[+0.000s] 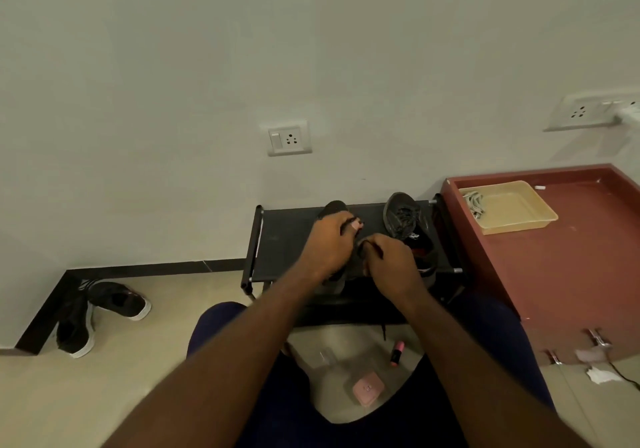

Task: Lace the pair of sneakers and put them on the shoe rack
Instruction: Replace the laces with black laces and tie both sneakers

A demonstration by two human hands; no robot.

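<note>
My own hands hide most of the sneaker I am working on. Only its dark toe shows past my knuckles, and a bit of its pale heel end shows below my left wrist. The eyelets and tongue are covered, so I cannot tell how far the lacing runs.

My left grip is narrow, with thumb and forefinger pinching a strand of the black lace just above the shoe's middle. My right grip sits just beside it, nearly touching. Its fingers are curled over another stretch of the same lace, but that pinch faces away from me and is hard to make out. The sneaker lies directly under both grips, toe pointing to the wall, on the top of the shoe rack.

The second sneaker stands to the right on the same top, laced, its heel end partly behind my right grip.

A reddish cabinet stands against the rack's right end. On it is a beige tray holding pale laces.

On the floor by the left corner lies another dark pair of shoes. Between my knees a pink tube and a pink case are blurred, and the lower rack shelf is lost in shadow.
</note>
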